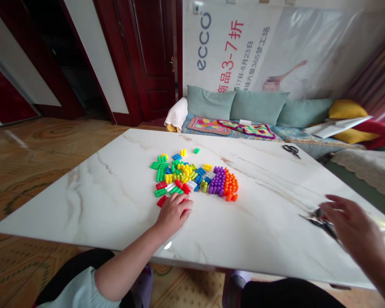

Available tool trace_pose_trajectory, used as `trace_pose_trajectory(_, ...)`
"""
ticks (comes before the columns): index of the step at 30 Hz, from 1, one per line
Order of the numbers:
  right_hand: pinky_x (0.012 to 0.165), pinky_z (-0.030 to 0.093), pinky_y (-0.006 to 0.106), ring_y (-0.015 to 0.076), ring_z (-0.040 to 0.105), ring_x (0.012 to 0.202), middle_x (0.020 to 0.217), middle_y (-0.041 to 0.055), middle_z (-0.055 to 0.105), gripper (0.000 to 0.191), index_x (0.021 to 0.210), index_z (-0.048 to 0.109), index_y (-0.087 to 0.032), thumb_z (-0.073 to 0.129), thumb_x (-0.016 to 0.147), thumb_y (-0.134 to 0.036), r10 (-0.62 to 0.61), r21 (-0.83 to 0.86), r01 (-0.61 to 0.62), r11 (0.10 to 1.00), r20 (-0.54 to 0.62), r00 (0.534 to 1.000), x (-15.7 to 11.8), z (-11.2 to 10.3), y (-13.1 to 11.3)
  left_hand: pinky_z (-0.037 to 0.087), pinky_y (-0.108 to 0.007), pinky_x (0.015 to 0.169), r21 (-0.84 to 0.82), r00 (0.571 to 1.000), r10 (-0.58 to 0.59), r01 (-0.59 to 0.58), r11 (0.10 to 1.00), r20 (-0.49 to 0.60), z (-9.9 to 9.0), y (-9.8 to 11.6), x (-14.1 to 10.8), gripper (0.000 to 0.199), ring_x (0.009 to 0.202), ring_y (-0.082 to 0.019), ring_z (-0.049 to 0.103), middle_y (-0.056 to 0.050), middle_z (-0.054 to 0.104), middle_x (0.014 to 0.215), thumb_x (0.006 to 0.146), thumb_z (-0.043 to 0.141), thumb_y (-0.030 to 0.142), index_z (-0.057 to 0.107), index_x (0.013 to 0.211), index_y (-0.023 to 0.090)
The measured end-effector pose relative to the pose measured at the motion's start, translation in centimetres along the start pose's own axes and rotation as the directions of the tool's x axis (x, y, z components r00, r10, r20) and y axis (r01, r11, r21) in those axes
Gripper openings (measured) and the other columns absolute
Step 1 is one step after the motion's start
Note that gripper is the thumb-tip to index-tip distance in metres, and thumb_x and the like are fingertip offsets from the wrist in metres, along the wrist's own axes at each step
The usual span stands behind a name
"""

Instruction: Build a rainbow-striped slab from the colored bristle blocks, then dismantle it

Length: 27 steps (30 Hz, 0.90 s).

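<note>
My left hand [173, 214] rests at the near edge of a pile of coloured plastic pieces, fingers loosely bent and slightly apart. Red pieces [162, 201] lie beside its fingertips; part of them is hidden under the hand. The pile has green pieces [161, 173], yellow ones [185, 171], and blue ones [199, 175]. At its right side, purple pieces [217, 180] and orange pieces [231, 185] stand in tight rows. On the right, my right hand [353, 224] is slightly blurred, fingers outstretched, above or beside a dark-handled cutting tool [315, 220], partly covered by the hand.
Everything lies on a white marbled table [109, 192]. Black-handled scissors [291, 149] lie near its far right edge. A single green piece [196, 150] sits apart at the back. Beyond the table stands a sofa with green cushions [259, 105].
</note>
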State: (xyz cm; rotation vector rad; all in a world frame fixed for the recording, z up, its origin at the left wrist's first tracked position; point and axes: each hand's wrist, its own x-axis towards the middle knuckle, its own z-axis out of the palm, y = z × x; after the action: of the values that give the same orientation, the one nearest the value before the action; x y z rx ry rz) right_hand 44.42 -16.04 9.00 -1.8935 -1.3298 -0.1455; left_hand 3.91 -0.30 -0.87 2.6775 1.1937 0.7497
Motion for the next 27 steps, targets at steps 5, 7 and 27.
trace_pose_trajectory(5,0.069,0.052,0.029,0.0157,0.065,0.081,0.098,0.0067,0.067,0.029,0.118,0.053,-0.023,0.056,0.09,-0.022,-0.678,0.261,0.634,0.728,0.138,0.722,-1.9,6.0,-15.4,0.043,-0.041,0.091,0.021,0.999,-0.028,0.029,0.999,-0.016,0.0,0.1,0.3,0.019,0.104,-0.024,0.051,-0.004,0.061,0.115,0.087,0.055,0.021,0.066,0.102,0.025)
trace_pose_trajectory(7,0.073,0.049,0.031,0.0165,0.063,0.082,0.094,0.0066,0.066,0.022,0.112,0.056,-0.02,0.053,0.09,-0.02,-0.825,0.344,0.75,0.565,0.225,0.518,-3.5,7.9,-19.3,0.043,-0.041,0.09,0.023,0.999,-0.026,0.027,0.999,-0.018,0.1,0.2,0.2,0.018,0.102,-0.024,0.051,-0.004,0.062,0.113,0.088,0.053,0.02,0.065,0.1,0.024)
trace_pose_trajectory(27,0.074,0.047,0.024,0.0146,0.061,0.09,0.122,0.008,0.058,0.028,0.11,0.062,-0.018,0.047,0.088,-0.014,-0.356,0.047,0.394,0.918,0.536,0.765,-2.2,17.4,-16.6,0.034,-0.05,0.109,-0.122,0.971,0.182,-0.164,0.979,0.153,1.6,1.8,1.3,0.051,0.133,-0.029,0.04,-0.012,0.045,0.144,0.086,0.057,0.033,0.046,0.133,0.019)
